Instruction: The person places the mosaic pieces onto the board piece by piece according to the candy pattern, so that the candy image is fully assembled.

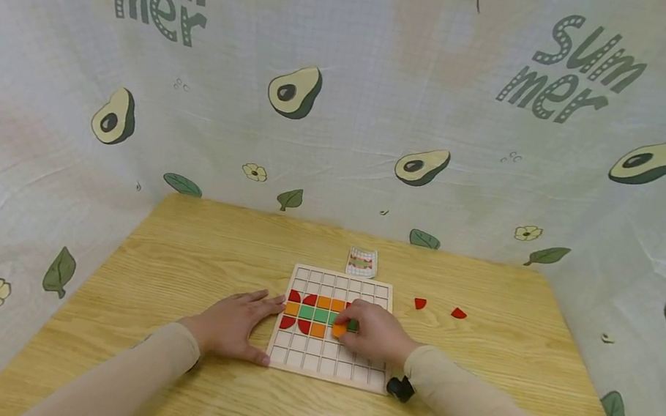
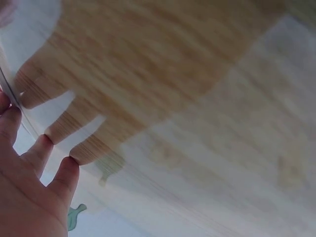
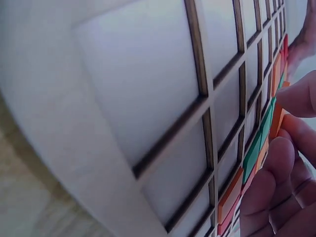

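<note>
A wooden grid board (image 1: 293, 359) lies on the table. Across its middle rows run green tiles (image 1: 314, 314), orange squares (image 1: 318, 330) and red quarter-circle tiles (image 1: 288, 322). My right hand (image 1: 381, 332) is over the board's right half, thumb and fingers pinching an orange square tile (image 3: 277, 116) close above the grid. It hides some tiles beneath it in the head view. My left hand (image 1: 235, 325) rests with spread fingers along the board's left edge; in the left wrist view, its fingertips (image 2: 71, 163) touch a glossy surface that mirrors them.
Two loose red quarter-circle pieces (image 1: 419, 303) (image 1: 459, 313) lie right of the board. Behind it is a small printed pattern card (image 1: 361, 263). A black object (image 1: 401, 389) sits at my right wrist. A printed cloth (image 1: 363, 35) surrounds the wooden table (image 1: 218, 255).
</note>
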Motion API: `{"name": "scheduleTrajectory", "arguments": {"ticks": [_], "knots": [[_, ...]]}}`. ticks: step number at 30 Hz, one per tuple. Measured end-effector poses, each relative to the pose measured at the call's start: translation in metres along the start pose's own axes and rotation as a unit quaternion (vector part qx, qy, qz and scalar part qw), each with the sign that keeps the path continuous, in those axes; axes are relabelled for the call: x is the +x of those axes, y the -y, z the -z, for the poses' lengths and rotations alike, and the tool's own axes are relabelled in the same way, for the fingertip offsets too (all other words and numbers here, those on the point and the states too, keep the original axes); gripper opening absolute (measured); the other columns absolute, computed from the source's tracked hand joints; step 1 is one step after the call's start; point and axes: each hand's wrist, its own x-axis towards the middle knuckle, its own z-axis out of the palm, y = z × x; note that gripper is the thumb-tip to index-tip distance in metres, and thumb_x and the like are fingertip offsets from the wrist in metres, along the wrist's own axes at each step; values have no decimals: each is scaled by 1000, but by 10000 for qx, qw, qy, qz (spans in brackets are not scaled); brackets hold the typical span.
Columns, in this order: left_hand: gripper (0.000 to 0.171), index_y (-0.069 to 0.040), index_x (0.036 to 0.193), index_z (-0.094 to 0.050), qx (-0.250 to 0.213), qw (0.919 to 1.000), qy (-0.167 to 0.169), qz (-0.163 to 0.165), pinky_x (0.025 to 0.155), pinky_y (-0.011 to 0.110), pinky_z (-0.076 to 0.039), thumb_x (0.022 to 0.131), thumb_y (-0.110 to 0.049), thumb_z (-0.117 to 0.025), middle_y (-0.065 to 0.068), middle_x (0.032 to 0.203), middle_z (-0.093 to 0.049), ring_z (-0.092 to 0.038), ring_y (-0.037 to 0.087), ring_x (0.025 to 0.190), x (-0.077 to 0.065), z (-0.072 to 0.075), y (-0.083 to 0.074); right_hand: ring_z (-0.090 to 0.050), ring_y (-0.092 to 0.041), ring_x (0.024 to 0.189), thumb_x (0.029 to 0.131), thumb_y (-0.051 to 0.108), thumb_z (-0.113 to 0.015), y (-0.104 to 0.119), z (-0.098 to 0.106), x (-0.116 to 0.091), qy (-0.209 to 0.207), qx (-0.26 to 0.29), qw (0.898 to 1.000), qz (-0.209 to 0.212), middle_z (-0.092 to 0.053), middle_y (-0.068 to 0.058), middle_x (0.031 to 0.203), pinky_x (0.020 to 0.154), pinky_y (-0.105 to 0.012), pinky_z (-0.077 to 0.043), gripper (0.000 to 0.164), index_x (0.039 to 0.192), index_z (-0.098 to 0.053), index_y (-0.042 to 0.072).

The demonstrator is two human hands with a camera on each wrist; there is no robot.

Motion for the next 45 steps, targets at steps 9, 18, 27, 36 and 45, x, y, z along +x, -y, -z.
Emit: {"name": "scheduleTrajectory", "arguments": {"ticks": [9, 18, 27, 36, 45], "knots": [[103, -19, 156, -37, -47, 9999, -48, -87, 109, 58, -30, 76, -76, -65, -4, 161, -30, -26, 31, 146, -1, -1, 1, -59, -6, 87, 82, 15, -71, 6, -7, 4, -34, -423, 9990, 132, -63, 12, 100, 77, -30, -52, 25, 106, -76, 18], [103, -19, 156, -37, -36, 9999, -63, -85, 109, 58, -30, 76, -76, -65, -4, 161, -30, -27, 31, 146, -1, 1, 1, -59, -7, 86, 83, 19, -73, 6, -9, 4, -57, -460, 9988, 140, -63, 12, 100, 79, -30, -52, 23, 106, -76, 19], [101, -18, 156, -38, -79, 9998, -93, -124, 109, 58, -30, 76, -74, -67, -2, 161, -31, -27, 32, 146, -2, 4, -1, -60, -10, 88, 86, 23, -75, 9, -8, 4, -84, -512, 9985, 194, -63, 10, 102, 78, -31, -52, 22, 107, -75, 18], [102, -18, 156, -38, -30, 9999, -107, -131, 110, 57, -29, 76, -75, -66, -2, 161, -31, -26, 31, 146, -2, 3, 0, -61, -11, 86, 87, 23, -74, 5, -1, 2, -141, -439, 9989, 80, -63, 10, 102, 74, -30, -51, 20, 107, -76, 20], [102, -20, 156, -38, -21, 9999, -47, -89, 110, 57, -29, 75, -77, -64, -3, 161, -31, -26, 31, 146, -2, 0, 2, -55, -9, 80, 87, 22, -75, -27, 27, -18, -450, -516, 9960, -573, -63, 9, 104, 72, -31, -50, 23, 109, -75, 18]]}}
